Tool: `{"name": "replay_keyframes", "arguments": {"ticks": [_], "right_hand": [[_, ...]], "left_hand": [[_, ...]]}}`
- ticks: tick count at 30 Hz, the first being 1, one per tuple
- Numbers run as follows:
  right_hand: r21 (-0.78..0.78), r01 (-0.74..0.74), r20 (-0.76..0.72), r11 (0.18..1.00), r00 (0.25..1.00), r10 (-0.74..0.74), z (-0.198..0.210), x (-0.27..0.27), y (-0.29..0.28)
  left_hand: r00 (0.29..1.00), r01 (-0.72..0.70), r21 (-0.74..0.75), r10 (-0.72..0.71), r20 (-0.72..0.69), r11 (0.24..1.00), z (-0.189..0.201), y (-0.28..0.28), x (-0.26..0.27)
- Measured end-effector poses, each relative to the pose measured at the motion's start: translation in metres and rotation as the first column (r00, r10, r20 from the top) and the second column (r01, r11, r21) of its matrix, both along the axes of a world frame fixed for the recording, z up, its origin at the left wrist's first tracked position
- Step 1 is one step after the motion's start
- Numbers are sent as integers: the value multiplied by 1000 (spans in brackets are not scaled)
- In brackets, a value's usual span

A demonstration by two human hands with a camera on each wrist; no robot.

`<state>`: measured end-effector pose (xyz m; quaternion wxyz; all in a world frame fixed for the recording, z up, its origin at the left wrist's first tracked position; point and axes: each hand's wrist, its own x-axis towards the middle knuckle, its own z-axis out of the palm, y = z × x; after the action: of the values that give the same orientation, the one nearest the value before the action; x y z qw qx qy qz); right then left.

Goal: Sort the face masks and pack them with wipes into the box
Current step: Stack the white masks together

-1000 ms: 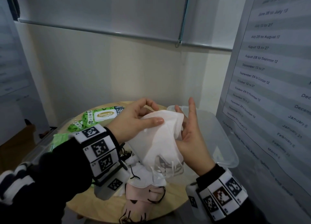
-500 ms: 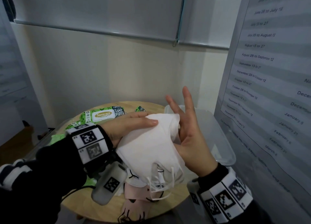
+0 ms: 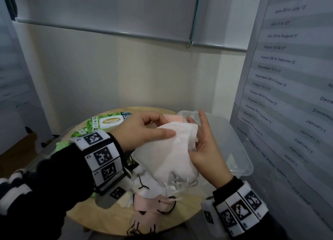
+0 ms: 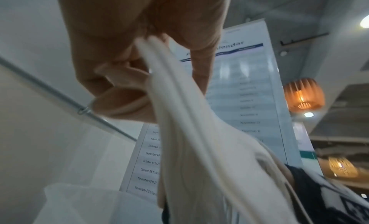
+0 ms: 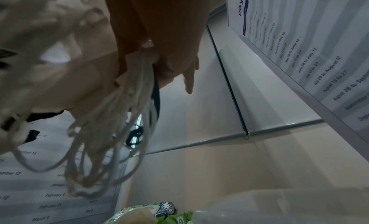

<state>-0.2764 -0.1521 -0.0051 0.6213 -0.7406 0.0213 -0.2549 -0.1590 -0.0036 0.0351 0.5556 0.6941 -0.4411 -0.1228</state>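
I hold a stack of white face masks [image 3: 167,155] above the round wooden table [image 3: 108,220]. My left hand [image 3: 165,127] pinches its top edge, thumb on top and fingers curled behind; the left wrist view shows the fingers [image 4: 123,101] closed on the mask edges [image 4: 199,148]. My right hand [image 3: 198,133] supports the stack's right side with its thumb on the fabric and fingers straight up. White ear loops [image 5: 99,156] dangle below that hand. A pink mask [image 3: 171,118] peeks out behind my left fingers. The clear plastic box [image 3: 239,149] stands just right of the hands.
A green Sanicare wipes pack [image 3: 110,121] lies at the table's back left. More white and pink masks [image 3: 146,209] with black loops are heaped at the front edge. A printed calendar banner [image 3: 288,77] stands close on the right, and a wall is behind.
My left hand went from lying flat over the stack to curling its fingers, thumb on top. The right fingers drew closer together. A pink mask now shows behind the stack.
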Motion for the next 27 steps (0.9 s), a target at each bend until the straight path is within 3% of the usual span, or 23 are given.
{"name": "replay_keyframes", "arguments": {"ticks": [4,9,17,20,23,27], "right_hand": [[21,66,-131,998,989,-63,-1,2,-3],[88,-13,-191,996,981,29,5,-1,-5],[308,-285,-55,908,947,316,11,-7,-1],[361,-315,-36,878,936,351,12,-8,1],[427,-357,-24,831,914,405,14,-10,0],[534,-325,-54,780,908,415,13,-7,-7]], "left_hand": [[984,2,-62,9,175,998,-1,-3,-4],[960,25,-69,-4,279,997,-3,-4,-3],[935,103,15,-102,341,995,-3,-7,-11],[917,111,72,-130,376,991,-3,-11,-13],[926,123,93,-148,347,988,-4,-11,-13],[977,98,81,-112,183,992,-3,-9,-17]]}}
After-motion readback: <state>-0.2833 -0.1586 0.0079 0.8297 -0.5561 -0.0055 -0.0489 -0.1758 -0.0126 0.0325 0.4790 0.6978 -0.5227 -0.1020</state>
